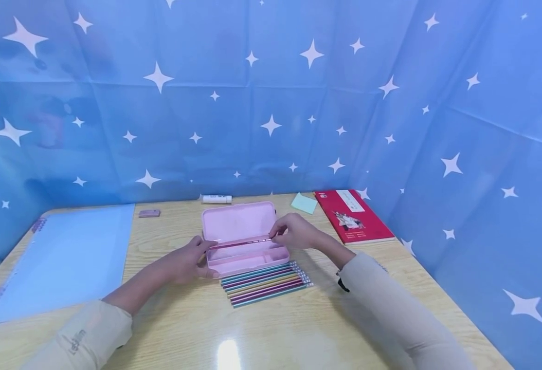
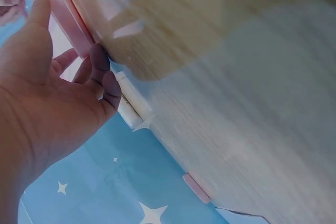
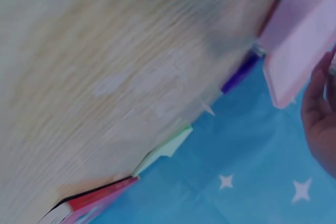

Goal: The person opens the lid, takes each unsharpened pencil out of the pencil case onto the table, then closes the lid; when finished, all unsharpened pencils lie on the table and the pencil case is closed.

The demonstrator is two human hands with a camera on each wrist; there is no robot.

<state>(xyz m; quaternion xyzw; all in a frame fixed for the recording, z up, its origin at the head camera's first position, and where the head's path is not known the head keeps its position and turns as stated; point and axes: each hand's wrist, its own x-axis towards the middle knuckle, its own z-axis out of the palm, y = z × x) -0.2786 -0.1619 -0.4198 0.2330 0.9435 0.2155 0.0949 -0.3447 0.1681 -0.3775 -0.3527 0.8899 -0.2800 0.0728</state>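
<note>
An open pink pencil case (image 1: 239, 221) stands on the table with its lid raised at the back. My left hand (image 1: 188, 261) grips the case's left end, thumb at the front corner and fingers by the inside. In the left wrist view that hand (image 2: 52, 87) curls about the case (image 2: 65, 17). With its fingertips my right hand (image 1: 297, 231) pinches one end of a dark pink pencil (image 1: 243, 242), which lies lengthwise across the case's opening. The pencil's other end reaches my left fingers. Several teal, purple and yellow pencils (image 1: 266, 284) lie side by side in front.
Behind the case lies a white glue stick (image 1: 217, 199), with a small pink eraser (image 1: 149, 213) to its left. A large pale blue sheet (image 1: 76, 257) covers the table's left. Pale green sticky notes (image 1: 304, 203) and a red booklet (image 1: 354, 218) lie at the back right.
</note>
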